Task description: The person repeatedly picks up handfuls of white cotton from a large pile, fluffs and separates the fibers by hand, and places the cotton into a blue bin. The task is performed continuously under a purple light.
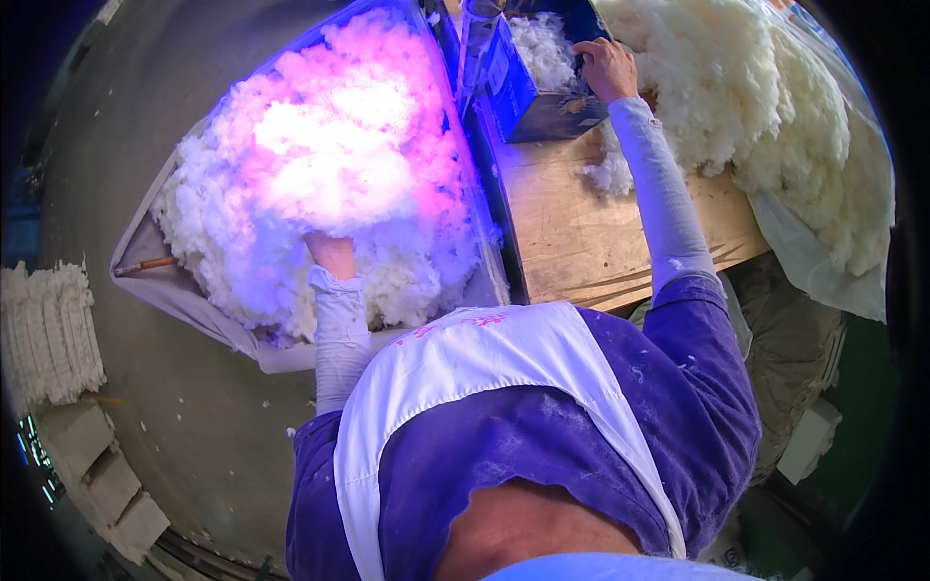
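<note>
Clearly the left hand [331,254] is sunk wrist-deep in the wool [329,174] heaped in a cloth-lined bin [184,295] at the person's left, so its fingers are buried and I cannot tell whether they clench a tuft or lie loose. A strong violet-pink lamp glare washes out the middle of that heap, hiding its texture and any dirt or off-colour bits in it; only the rim of the pile reads as plain white. The right hand [605,66] reaches far forward across the bench [581,232] and curls over the near edge of a dark blue box [528,92], fingers hooked on the rim as if steadying it; the fingertips dip behind the edge, so whether they also pinch fibre is unclear. More wool sits inside the box, and a second large mound [765,107] spreads over the bench's right side onto a pale sheet [823,261], kept within easy reach. A wooden stick [145,263] pokes from the bin's left corner, its far end covered. Pale stacked bundles [48,329] stand at the left rim, bent by the lens. The person's purple top and white apron [504,387] fill the lower frame, blocking the floor beneath
</note>
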A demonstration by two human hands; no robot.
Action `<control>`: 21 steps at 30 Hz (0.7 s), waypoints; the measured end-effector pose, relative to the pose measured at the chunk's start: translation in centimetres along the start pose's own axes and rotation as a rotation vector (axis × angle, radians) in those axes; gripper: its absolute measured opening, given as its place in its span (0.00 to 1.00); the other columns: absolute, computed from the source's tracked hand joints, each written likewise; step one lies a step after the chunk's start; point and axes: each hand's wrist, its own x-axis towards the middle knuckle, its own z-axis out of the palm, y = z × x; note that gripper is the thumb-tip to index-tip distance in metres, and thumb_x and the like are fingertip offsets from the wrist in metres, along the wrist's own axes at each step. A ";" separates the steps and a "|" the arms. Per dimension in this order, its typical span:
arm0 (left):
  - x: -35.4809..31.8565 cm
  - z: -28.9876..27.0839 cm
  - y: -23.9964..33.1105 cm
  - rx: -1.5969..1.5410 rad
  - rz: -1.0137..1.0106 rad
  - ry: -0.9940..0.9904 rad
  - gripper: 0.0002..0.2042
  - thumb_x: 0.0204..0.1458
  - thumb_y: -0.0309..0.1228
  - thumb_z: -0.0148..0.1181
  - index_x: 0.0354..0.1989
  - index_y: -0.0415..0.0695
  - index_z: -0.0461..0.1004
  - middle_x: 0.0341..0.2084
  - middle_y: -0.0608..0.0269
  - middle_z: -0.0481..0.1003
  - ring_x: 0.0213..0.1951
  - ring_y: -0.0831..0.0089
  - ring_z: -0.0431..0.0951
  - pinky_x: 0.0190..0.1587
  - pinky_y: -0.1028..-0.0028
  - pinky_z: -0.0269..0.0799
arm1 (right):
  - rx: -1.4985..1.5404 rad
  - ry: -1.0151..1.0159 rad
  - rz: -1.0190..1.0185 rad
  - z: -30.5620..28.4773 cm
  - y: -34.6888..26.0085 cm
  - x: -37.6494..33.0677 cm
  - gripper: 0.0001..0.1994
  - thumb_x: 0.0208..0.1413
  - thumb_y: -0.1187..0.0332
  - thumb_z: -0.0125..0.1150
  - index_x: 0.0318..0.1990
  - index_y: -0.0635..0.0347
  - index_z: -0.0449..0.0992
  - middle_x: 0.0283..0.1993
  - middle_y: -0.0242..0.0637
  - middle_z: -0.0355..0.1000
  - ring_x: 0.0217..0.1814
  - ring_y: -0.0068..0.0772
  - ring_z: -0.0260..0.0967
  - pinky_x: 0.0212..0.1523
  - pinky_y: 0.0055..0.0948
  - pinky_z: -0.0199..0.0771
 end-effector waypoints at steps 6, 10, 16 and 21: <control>-0.7 1.2 -0.1 -0.072 0.017 -0.083 0.24 0.56 0.43 0.43 0.58 0.43 0.58 0.54 0.55 0.63 0.54 0.57 0.63 0.57 0.54 0.57 | 0.454 0.095 0.026 -3.6 -3.4 -0.4 0.07 0.48 0.66 0.60 0.34 0.54 0.79 0.30 0.35 0.74 0.30 0.28 0.70 0.33 0.25 0.69; -0.8 2.7 -0.7 -0.147 0.024 -0.194 0.24 0.56 0.43 0.44 0.57 0.43 0.58 0.54 0.55 0.63 0.54 0.57 0.63 0.57 0.54 0.58 | 0.839 0.122 -0.190 -4.7 -11.0 -3.7 0.06 0.48 0.71 0.61 0.35 0.56 0.79 0.30 0.32 0.74 0.29 0.23 0.69 0.33 0.21 0.68; -0.6 3.9 -1.2 -0.241 -0.033 -0.330 0.23 0.55 0.42 0.44 0.57 0.43 0.59 0.54 0.55 0.63 0.54 0.57 0.63 0.57 0.53 0.58 | 1.221 -0.242 -0.176 -4.6 -22.7 -9.5 0.25 0.44 0.65 0.66 0.51 0.63 0.69 0.44 0.38 0.70 0.39 0.21 0.65 0.38 0.21 0.66; -0.8 3.8 -1.0 -0.478 -0.124 -0.476 0.23 0.55 0.42 0.45 0.57 0.43 0.59 0.54 0.55 0.64 0.54 0.56 0.64 0.56 0.53 0.58 | 1.437 -0.435 0.073 -2.3 -24.1 -10.3 0.20 0.46 0.71 0.62 0.48 0.67 0.68 0.39 0.37 0.71 0.39 0.22 0.68 0.40 0.22 0.69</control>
